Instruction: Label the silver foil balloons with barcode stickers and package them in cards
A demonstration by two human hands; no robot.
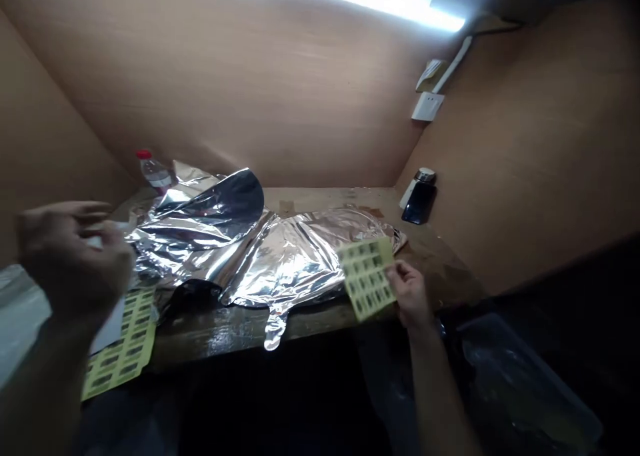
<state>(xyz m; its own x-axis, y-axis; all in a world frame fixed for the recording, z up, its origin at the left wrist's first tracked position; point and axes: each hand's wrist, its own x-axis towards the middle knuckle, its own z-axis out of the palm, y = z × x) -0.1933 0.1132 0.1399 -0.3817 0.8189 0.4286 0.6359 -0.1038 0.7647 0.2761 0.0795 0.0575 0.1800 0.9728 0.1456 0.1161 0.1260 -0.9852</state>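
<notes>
My right hand (409, 293) pinches the right edge of a small yellow sheet of labels (367, 276) with dark printed rows, held above the table's front part. My left hand (75, 253) is raised at the left and smeared by motion; its fingers look bent, with something white near the thumb. Below it, another yellow sheet of labels (120, 349) overhangs the table edge, beside a white sheet (109, 329). Between my hands lies a flat silver foil balloon (295, 259), its tail towards me. More crumpled foil (200, 209) is heaped at its left.
A red-capped plastic bottle (154, 173) stands at the back left. A dark phone (420, 201) rests near the right wall, below a white socket (427, 106). Clear plastic (525, 376) lies low at the right. Brown panels (260, 83) enclose the wooden table (200, 339).
</notes>
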